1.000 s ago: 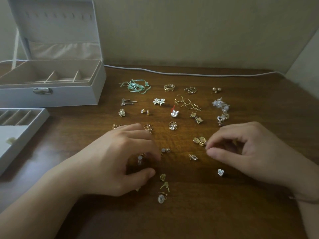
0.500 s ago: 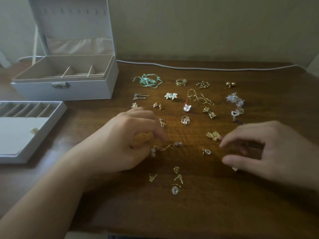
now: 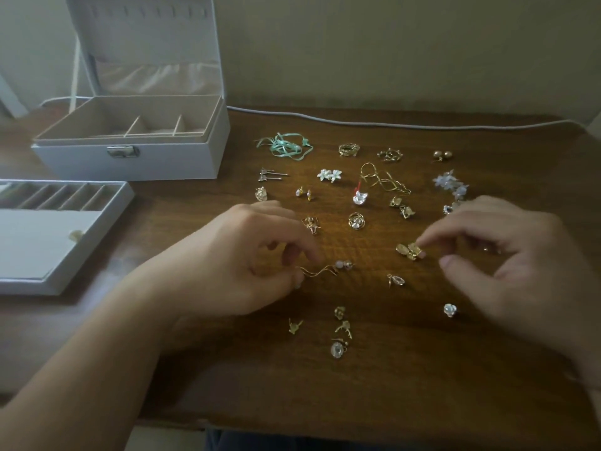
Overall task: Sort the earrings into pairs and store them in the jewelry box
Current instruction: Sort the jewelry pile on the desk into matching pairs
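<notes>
Many small earrings lie spread out on the brown wooden bench (image 3: 374,385). The left hand (image 3: 247,262) sits near the middle of the bench. Its finger and thumb pinch one end of a wavy gold earring (image 3: 322,271), so its grip is closed on that earring. The other end, with a pale bead, lies on the wood and points toward 3 o'clock.

The right hand (image 3: 507,255) is at 3 o'clock from the left one. Its fingers are bent, and the first fingertip touches a pair of gold oval earrings (image 3: 408,250). The view is a bit blurry here, but the hand seems to hold nothing, so its grip looks open.

A clear drop earring (image 3: 396,279) lies between the two hands, toward 6 o'clock. A round clear stud (image 3: 450,309) lies just below the right hand.

The white jewelry box (image 3: 136,157) stands open at 10 o'clock, with its lid up. No earrings can be seen inside it. A white tray (image 3: 65,242) with slots sits at 9 o'clock. A mint green ribbon (image 3: 286,148) lies at 12 o'clock, near the box. A white cable (image 3: 390,123) runs along the far edge.
</notes>
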{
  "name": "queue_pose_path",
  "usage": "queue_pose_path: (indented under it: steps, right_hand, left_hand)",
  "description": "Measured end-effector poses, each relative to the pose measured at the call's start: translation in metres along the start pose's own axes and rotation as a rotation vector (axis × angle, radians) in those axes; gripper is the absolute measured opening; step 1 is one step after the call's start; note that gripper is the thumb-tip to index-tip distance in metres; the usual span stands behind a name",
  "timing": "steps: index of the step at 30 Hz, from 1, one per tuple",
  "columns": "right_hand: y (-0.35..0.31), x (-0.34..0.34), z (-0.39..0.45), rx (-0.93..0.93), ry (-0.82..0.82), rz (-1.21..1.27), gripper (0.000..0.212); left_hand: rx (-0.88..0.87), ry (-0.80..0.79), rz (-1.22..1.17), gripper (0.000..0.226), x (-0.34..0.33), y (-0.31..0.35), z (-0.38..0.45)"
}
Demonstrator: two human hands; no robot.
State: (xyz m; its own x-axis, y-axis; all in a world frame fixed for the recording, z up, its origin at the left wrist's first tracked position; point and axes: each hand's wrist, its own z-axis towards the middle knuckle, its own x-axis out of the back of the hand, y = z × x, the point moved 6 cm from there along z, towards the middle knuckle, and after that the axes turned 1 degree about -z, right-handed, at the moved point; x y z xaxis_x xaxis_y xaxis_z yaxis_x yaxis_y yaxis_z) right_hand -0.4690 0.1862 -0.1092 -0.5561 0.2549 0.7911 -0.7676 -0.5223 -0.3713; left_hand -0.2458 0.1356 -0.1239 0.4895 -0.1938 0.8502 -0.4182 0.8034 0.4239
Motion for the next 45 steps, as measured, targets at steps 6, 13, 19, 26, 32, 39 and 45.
queue_pose_path:
  steps: [6, 13, 19, 26, 32, 39, 45]
  right_hand:
    - [0.008, -0.006, -0.001, -0.120, -0.118, -0.035, 0.018]
    - [0.006, -0.032, -0.003, -0.070, -0.326, -0.145, 0.034]
    - [0.000, -0.036, -0.004, -0.001, -0.335, -0.077, 0.017]
    - [-0.038, -0.042, -0.008, 0.278, -0.223, -0.105, 0.026]
    - [-0.057, -0.063, -0.015, 0.488, -0.294, -0.187, 0.021]
    - [-0.026, -0.023, -0.001, 0.195, -0.172, 0.179, 0.009]
    - [0.017, -0.016, -0.002, -0.169, -0.072, 0.058, 0.013]
  left_hand:
    - [0.017, 0.013, 0.086, 0.017, -0.002, -0.008, 0.000]
    - [0.193, 0.239, 0.209, 0.016, 0.014, -0.020, -0.003]
    - [0.318, 0.457, 0.203, 0.022, 0.031, -0.026, -0.010]
    - [0.296, 0.424, 0.181, 0.024, 0.028, -0.020, -0.008]
    - [0.296, 0.405, 0.204, 0.018, 0.026, -0.019, -0.006]
    - [0.288, 0.387, 0.204, 0.018, 0.024, -0.020, -0.006]
    - [0.258, 0.329, 0.216, 0.018, 0.019, -0.020, -0.005]
